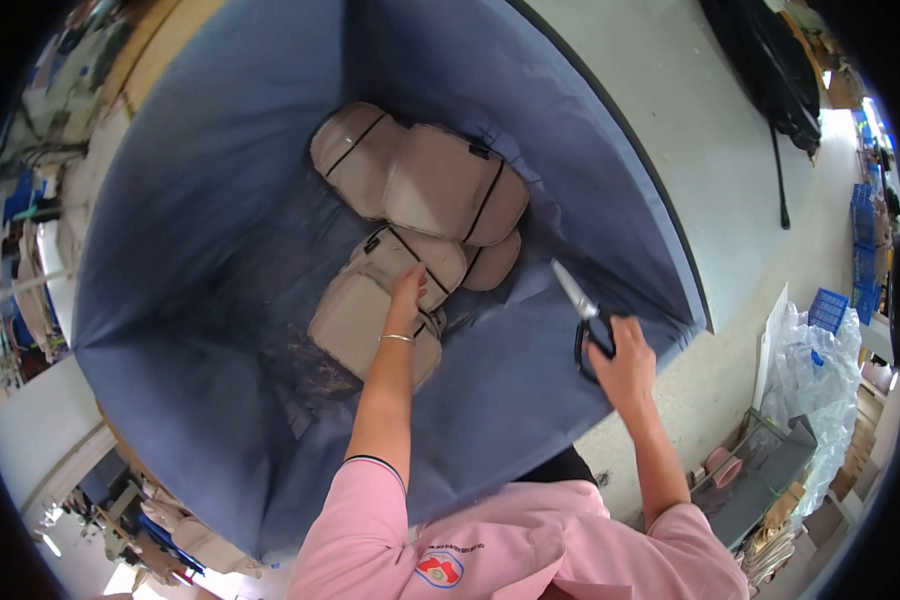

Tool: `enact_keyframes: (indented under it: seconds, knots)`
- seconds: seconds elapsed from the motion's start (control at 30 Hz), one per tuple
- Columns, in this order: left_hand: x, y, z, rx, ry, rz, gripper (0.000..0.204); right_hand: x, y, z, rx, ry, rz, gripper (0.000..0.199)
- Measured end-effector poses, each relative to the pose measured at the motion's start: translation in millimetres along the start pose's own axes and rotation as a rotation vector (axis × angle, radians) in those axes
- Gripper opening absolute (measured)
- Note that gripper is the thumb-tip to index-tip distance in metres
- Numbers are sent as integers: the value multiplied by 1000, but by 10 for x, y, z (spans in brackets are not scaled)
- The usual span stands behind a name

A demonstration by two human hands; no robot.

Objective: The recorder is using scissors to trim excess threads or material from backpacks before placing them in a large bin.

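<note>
My left hand (pixel 410 288) reaches down into a deep blue fabric-lined bin (pixel 200 200). Its fingers are closed at the edge of a beige padded piece (pixel 440 262) with black straps, one of several lying in a loose heap. Under my left forearm lies another beige padded piece (pixel 355 318). Farther back, a larger beige piece (pixel 435 185) with a black strap and small black tag overlaps its neighbours. In my right hand (pixel 625 365), near the bin's right rim, I grip black-handled scissors (pixel 585 310) by the loops, blades pointing up and left.
Beyond the bin's right rim stands a pale grey surface (pixel 660 90) with a black bag (pixel 770 70) on it. Clear plastic wrap (pixel 815 370) and a grey trolley (pixel 760 480) are at the right. More beige pieces (pixel 205 540) lie outside the bin, lower left.
</note>
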State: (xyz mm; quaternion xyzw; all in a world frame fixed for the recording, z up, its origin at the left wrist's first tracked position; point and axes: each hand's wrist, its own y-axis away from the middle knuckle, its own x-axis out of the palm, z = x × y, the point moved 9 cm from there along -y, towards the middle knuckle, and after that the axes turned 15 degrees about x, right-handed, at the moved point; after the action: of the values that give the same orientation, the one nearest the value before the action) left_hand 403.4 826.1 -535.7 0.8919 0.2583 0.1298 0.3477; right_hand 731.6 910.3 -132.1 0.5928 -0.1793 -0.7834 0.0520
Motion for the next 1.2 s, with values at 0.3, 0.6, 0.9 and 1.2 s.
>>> enact_keyframes:
  seconds: [0.3, 0.6, 0.9, 1.2]
  knots:
    - [226, -1536, 1236, -176, -5, -414, 48, 34, -67, 194, -162, 32, 76, 42]
    - [685, -1776, 522, -34, 285, -384, 24, 55, -92, 216, -204, 18, 81, 43]
    - [688, -316, -2250, 553, 18, 30, 24, -65, -33, 134, -38, -136, -1, 39]
    - [-1243, 2953, -3570, 594, 238, 179, 41, -16, 334, 470, 133, -579, 79, 35]
